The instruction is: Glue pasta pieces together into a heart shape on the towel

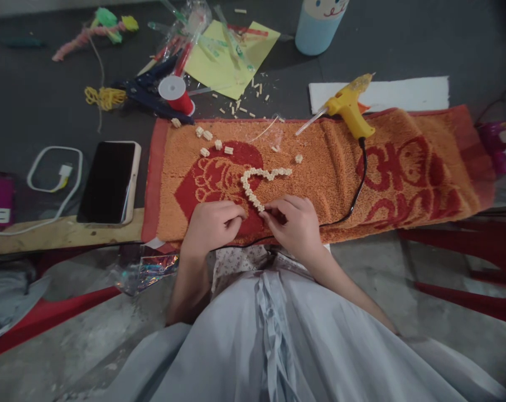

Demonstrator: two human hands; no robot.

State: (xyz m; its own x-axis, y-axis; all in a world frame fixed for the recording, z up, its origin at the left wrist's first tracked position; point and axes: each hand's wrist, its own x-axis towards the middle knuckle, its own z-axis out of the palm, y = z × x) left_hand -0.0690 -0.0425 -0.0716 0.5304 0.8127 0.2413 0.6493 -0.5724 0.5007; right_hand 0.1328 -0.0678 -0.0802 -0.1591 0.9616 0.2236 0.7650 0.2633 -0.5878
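A cream-coloured chain of small bead-like pieces (248, 187) lies in a bent line on the orange towel (319, 167). At its near end, the thumb and forefinger of my right hand (295, 223) are pinched on the chain. Just left of it, my left hand (214, 224) rests on the towel's red patch with its fingers curled together. Whatever its fingertips hold, if anything, is too small to see. Several loose cream pieces (218, 144) lie farther back on the towel, and a single one (298, 159) sits beyond the chain's far end.
A yellow glue gun (353, 106) leans on a white board (411, 94), its black cord crossing the towel. Behind are a red thread spool (179, 97), dark-handled pliers (146, 92), yellow paper (256, 44) and a blue cup (317, 28). A phone (108, 181) lies left.
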